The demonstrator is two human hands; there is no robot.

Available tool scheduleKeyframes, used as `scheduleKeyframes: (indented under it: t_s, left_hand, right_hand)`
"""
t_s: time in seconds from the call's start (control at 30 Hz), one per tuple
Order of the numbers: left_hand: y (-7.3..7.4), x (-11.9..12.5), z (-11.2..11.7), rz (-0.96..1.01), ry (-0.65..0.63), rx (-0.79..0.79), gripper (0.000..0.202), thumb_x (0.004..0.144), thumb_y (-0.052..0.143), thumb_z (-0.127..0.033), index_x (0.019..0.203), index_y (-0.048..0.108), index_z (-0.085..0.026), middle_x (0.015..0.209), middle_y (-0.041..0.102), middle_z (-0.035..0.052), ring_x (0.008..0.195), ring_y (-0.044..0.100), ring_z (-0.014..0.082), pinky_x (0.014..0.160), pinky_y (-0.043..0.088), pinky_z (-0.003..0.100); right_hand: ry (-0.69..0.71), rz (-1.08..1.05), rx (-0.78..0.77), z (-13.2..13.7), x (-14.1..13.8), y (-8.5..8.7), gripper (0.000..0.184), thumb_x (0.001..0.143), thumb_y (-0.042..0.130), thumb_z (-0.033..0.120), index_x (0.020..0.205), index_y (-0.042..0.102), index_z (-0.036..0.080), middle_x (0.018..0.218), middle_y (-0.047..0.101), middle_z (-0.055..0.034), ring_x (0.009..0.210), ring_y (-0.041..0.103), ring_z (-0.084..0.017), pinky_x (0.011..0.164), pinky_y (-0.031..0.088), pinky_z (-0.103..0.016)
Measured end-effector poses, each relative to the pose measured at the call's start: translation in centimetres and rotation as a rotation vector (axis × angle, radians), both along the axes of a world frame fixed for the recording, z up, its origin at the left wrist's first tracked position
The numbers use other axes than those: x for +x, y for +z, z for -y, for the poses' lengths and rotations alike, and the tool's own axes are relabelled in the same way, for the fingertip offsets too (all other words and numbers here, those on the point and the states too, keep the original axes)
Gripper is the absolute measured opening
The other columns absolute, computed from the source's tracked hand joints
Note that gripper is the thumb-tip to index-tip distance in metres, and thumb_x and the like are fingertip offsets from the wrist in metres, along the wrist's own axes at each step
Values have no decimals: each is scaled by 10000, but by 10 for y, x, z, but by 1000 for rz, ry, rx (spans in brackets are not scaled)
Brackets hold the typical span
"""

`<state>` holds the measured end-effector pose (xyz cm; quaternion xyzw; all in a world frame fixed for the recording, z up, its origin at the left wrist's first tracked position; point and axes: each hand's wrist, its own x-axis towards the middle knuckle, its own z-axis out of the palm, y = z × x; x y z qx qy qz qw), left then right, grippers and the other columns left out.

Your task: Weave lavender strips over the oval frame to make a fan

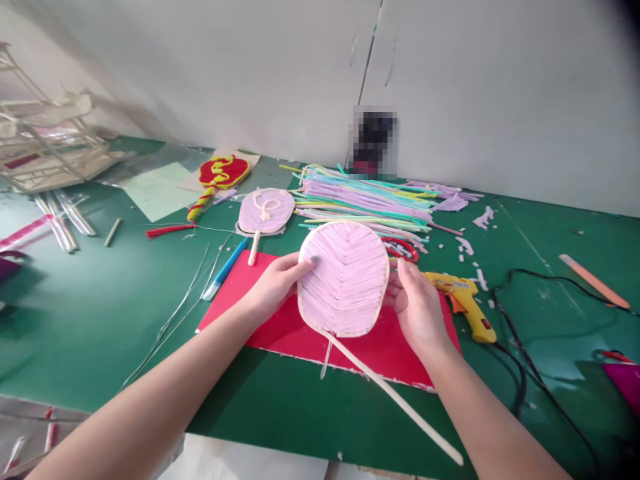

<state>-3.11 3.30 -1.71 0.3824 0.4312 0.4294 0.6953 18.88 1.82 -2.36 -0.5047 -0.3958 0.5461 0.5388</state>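
Between my hands is a round lilac hand fan (343, 280), faced with slanting rows of pipe cleaners and edged in cream. A long cream pipe-cleaner stem (400, 398) trails from its lower edge toward the lower right. My left hand (281, 283) grips the left rim, thumb on the front and fingers partly hidden behind. At the right rim, my right hand (414, 303) pinches the edge with its fingertips. A thin wire loop (327, 359) pokes out below the fan. Underneath lies a red board (280, 337) on the green table.
Behind lie a bundle of pastel pipe cleaners (365, 200), a finished lilac fan (266, 212) and a red-and-yellow fan (224, 172). A yellow glue gun (467, 303) with a black cord (525, 357) sits right. A blue pen-like tool (226, 269) is left. Lilac scraps (484, 218) are scattered.
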Motion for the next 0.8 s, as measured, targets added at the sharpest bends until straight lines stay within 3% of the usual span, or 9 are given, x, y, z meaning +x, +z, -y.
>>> scheduleKeyframes:
  t_s: [0.17,0.53,0.63,0.8]
  left_hand:
    - [1,2,-1,109,59,-59,320,791,674,-331,1033,679,-123,1015,718,128,953,672,272,863,545,362]
    - [-4,2,8,141,-230,-86,416,715,751,-335,1055,678,-106,1088,692,167,1062,625,327,936,500,434]
    - [-4,8,10,166,-178,-74,381,681,777,-269,1016,686,-112,1116,683,157,1082,614,321,958,487,424]
    - [-2,14,8,222,89,-68,318,748,712,-251,1036,673,-123,1129,682,118,988,660,249,816,572,302]
  right_hand:
    - [40,7,-23,2,-1,4,345,678,752,436,916,610,231,766,693,0,667,649,-176,599,522,-288]
    - [-33,-62,12,2,-2,7,302,679,767,371,901,626,221,715,675,19,646,633,-131,597,519,-241]
    - [-47,-54,42,1,-1,5,281,723,727,393,929,625,232,760,684,-1,695,652,-162,601,534,-273]
    - [80,-14,90,3,-3,2,272,733,724,348,963,623,245,879,684,-15,755,663,-173,554,549,-263]
